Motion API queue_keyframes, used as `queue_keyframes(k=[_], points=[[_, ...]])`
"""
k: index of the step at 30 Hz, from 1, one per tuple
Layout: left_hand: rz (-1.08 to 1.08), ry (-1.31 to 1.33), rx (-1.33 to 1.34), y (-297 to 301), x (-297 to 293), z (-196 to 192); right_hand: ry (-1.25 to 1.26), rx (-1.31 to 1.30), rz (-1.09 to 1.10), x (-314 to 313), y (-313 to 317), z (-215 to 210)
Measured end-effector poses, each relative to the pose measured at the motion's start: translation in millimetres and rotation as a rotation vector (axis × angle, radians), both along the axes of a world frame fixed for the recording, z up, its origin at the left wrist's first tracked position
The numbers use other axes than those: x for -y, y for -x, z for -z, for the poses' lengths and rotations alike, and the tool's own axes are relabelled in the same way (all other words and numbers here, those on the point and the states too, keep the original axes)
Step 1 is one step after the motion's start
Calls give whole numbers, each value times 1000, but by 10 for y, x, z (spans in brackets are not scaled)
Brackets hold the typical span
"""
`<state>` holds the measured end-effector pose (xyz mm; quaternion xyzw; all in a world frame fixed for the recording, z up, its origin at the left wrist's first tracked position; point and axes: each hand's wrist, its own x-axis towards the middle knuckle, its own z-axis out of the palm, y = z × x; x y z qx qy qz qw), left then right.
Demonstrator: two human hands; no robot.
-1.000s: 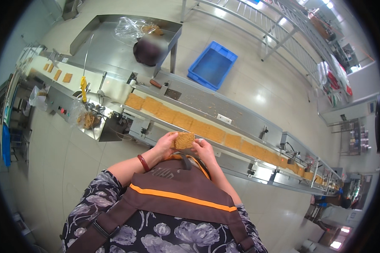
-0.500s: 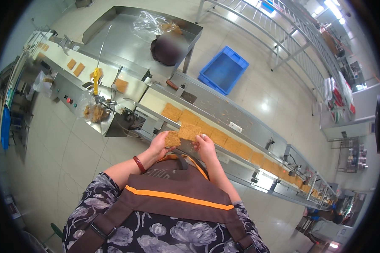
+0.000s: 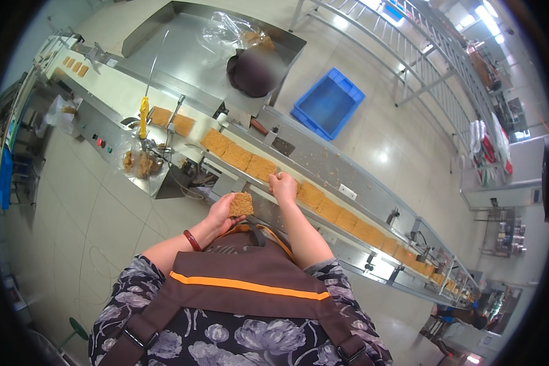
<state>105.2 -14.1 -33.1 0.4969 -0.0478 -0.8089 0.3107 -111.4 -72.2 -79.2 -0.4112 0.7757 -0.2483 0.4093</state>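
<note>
My left hand (image 3: 224,210) holds a flat, golden-brown crumbly square (image 3: 241,205), like a pressed grain cake, in front of my apron at the belt's near side. My right hand (image 3: 283,186) reaches over the conveyor belt (image 3: 206,157) with its fingers curled in and pointing down at the row. Whatever lies under those fingers is hidden. Left of this hand, similar squares (image 3: 238,156) lie edge to edge on the belt. On its right the row of squares (image 3: 329,209) runs on toward the far right.
A yellow-handled tool (image 3: 144,117) stands beside two squares (image 3: 172,121) upstream. Behind the belt are a steel tray table (image 3: 183,58), a person's dark cap (image 3: 253,73) and a blue crate (image 3: 328,104). A bag of brown pieces (image 3: 141,163) sits at left.
My right hand has moved from beside the left hand onto the belt; the square it held no longer shows. The left hand still holds its square. Upstream squares have moved right along the belt.
</note>
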Motion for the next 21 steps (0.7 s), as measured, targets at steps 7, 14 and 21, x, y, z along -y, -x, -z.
queue_keyframes(k=[7, 14, 21], points=[[85, -18, -46, 203, 35, -38, 332, -148, -8, -662, 398, -193], [150, 68, 49, 515, 99, -143, 463, -372, -78, -1301, 572, -443], [-43, 386, 440, -34, 1044, 1, 472, -332, -95, -1374, 771, -599]])
